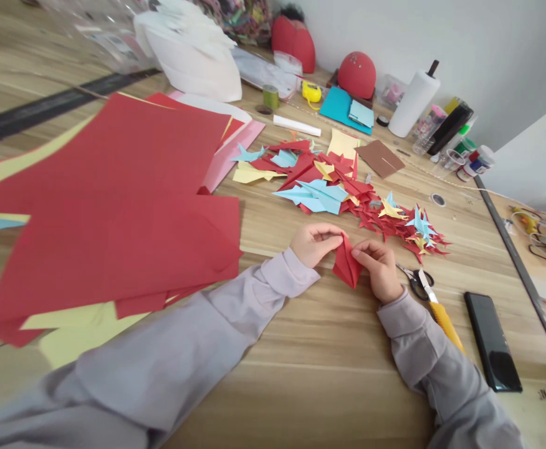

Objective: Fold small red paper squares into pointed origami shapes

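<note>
Between my two hands is a small piece of folded red paper (347, 265), its lower end pointed and creases running along it. My left hand (315, 243) pinches its upper left edge between thumb and fingers. On the other side, my right hand (376, 265) grips the right edge, thumb in front. Just beyond my hands lies a long heap of folded paper shapes, mostly red, with some blue and yellow ones; a larger blue paper plane (317, 196) rests at its near side.
Large red paper sheets (128, 243) cover the left of the table. Right of my right hand are scissors (416, 280), a yellow-handled cutter (445, 324) and a phone (492, 340). Farther back stand a tape measure (311, 92), a white roll (414, 103) and several bottles.
</note>
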`<state>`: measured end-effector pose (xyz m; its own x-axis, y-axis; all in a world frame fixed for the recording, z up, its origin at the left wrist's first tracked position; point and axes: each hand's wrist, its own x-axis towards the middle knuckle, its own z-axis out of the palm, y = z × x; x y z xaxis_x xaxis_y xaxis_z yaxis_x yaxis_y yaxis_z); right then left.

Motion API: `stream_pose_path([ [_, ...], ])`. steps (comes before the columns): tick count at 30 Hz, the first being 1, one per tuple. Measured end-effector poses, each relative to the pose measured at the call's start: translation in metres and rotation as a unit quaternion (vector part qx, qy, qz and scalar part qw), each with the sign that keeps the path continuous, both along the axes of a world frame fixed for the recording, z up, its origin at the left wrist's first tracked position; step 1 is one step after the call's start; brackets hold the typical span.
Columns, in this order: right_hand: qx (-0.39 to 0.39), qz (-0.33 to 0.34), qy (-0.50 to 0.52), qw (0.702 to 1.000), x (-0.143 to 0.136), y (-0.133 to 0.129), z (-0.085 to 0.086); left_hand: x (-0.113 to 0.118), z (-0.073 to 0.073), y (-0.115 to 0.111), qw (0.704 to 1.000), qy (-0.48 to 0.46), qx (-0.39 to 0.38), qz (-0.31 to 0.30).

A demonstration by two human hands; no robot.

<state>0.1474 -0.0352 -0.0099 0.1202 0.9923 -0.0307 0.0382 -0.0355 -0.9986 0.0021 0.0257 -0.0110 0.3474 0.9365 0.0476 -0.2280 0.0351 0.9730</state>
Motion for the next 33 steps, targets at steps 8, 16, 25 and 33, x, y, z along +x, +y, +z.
stream_pose_path([
  [8,0.004,0.01,0.005,1.0,-0.001,0.0,-0.003,0.001,-0.001,0.001,0.999,-0.006,-0.04,0.027],
  [16,0.006,-0.002,0.01,1.0,-0.001,0.0,-0.003,0.002,-0.005,0.0,0.997,-0.039,-0.069,0.018],
  [25,0.009,-0.011,0.005,1.0,-0.001,0.0,-0.006,0.003,-0.007,0.0,0.996,-0.048,-0.07,0.004],
  [33,0.028,0.014,-0.014,0.999,-0.001,0.001,-0.004,0.003,-0.011,-0.004,0.993,0.106,0.052,-0.03],
])
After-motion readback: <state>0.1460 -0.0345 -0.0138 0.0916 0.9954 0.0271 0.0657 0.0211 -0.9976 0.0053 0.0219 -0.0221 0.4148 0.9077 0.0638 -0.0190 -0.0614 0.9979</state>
